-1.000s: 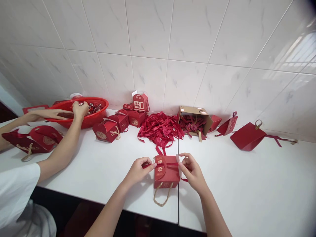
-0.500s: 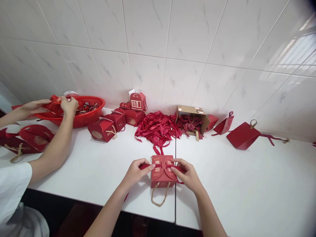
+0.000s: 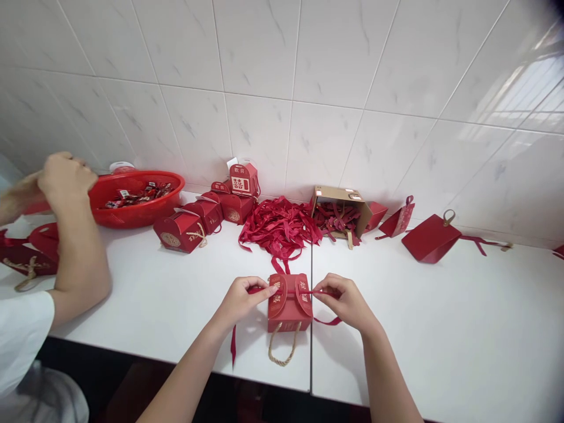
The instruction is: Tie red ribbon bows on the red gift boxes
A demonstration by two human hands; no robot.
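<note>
Head: fingers (image 3: pixel 266 292) (both sets) pinch ribbon (image 3: pixel 292 292).

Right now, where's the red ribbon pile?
Head view, centre: the ribbon pile lies on the white table, left of the cardboard box and beyond the foreground rope-handled gift box.

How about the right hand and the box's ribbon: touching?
Touching. The head view shows the right hand pinching the ribbon just right of the box.

The left hand (image 3: pixel 243 298) hides part of the ribbon (image 3: pixel 291 292); a co-worker's hands (image 3: pixel 68 174) blur.
</note>
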